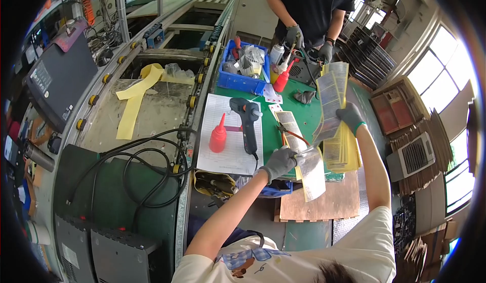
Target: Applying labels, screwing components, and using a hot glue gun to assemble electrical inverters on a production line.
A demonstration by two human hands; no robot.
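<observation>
Pinching a silver sheet (313, 181) in the left hand (280, 164), gripping yellow-backed strips (340, 149) in the right hand (351, 117): likely light, floppy, easily creased; best taken by the edges.

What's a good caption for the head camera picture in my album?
Gloved right hand holding long strips at a green table, gloved left hand close by.

label sheets (331, 88): silver and yellow, lined | gloves (278, 164): grey | bottles (217, 140): red | bin (242, 82): blue | worktop (305, 117): green
</observation>
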